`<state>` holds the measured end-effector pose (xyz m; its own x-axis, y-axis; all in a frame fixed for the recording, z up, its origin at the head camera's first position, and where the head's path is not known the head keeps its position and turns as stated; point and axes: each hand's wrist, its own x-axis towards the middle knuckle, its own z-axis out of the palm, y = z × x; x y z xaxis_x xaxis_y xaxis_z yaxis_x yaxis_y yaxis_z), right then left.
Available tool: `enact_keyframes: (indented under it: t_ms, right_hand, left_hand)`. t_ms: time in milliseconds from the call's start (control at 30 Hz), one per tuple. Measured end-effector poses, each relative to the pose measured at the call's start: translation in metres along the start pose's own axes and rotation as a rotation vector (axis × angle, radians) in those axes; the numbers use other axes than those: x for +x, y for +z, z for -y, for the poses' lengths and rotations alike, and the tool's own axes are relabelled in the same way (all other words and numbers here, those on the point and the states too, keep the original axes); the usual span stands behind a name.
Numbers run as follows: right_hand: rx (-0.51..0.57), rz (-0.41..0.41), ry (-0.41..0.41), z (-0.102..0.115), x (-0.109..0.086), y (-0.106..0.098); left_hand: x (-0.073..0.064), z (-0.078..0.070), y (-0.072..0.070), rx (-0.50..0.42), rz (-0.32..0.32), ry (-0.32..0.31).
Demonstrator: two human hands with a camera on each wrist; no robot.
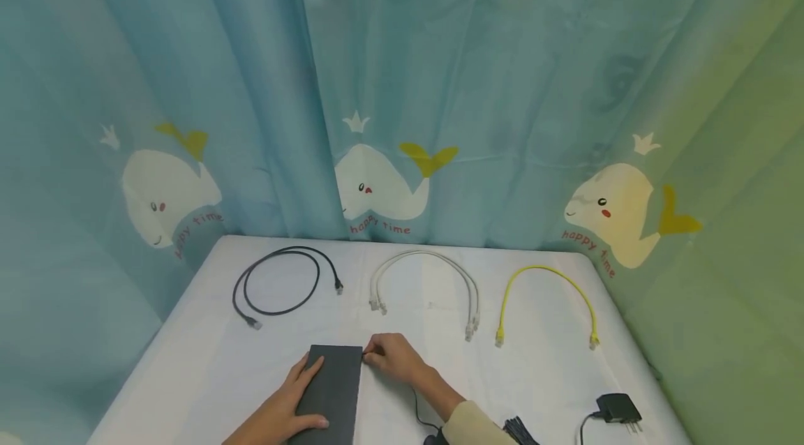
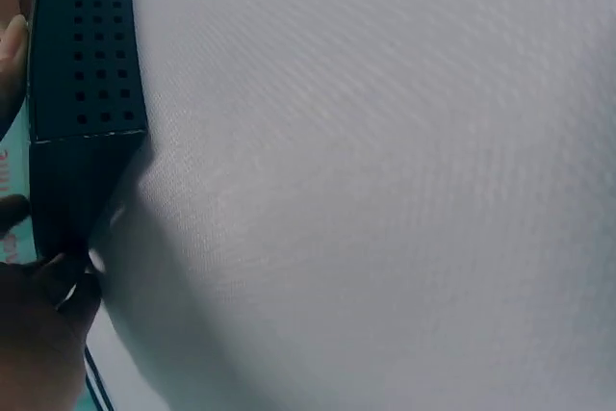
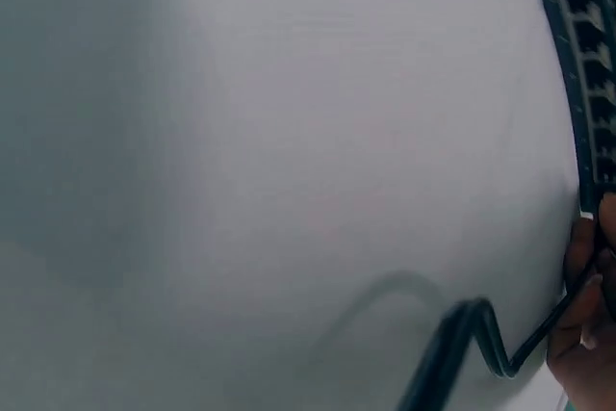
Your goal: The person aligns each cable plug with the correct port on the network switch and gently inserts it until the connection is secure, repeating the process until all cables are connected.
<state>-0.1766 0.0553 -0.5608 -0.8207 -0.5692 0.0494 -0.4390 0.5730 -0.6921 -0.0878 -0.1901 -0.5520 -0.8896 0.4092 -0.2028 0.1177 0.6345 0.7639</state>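
A flat black box [image 1: 331, 389] lies on the white table [image 1: 207, 361] near its front edge. My left hand [image 1: 300, 397] rests on the box's left side, its fingers laid out straight over the top. My right hand [image 1: 372, 356] pinches the end of a thin black cord [image 1: 416, 406] against the box's far right corner. In the left wrist view the box's perforated side [image 2: 87, 64] shows, with fingers [image 2: 38, 334] at its end. In the right wrist view my fingertips [image 3: 585, 286] hold the kinked cord [image 3: 481, 334] beside the box's row of ports [image 3: 589, 64].
Three short patch cables lie across the back of the table: black [image 1: 283, 284], grey [image 1: 427, 284] and yellow [image 1: 546, 295]. A black power adapter [image 1: 618, 409] and a bundled cord [image 1: 518, 430] sit at the front right. A whale-print curtain [image 1: 389, 117] hangs behind.
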Motion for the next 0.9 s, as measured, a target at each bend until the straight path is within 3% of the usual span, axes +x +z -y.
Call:
enact_keyframes:
  t_ms: [200,600,900]
  right_hand:
    - [-0.116,-0.044,-0.027,0.002,0.000,-0.001]
    - [-0.046,0.010,0.021,-0.005,-0.007,-0.008]
    - [-0.104,-0.024,0.029,-0.023,-0.026,-0.028]
  left_hand:
    - [0.002,-0.001,0.001,0.007,-0.005,-0.030]
    - [0.001,0.000,0.001,-0.063,0.004,-0.039]
    - [-0.001,-0.001,-0.002,-0.071,0.001,-0.001]
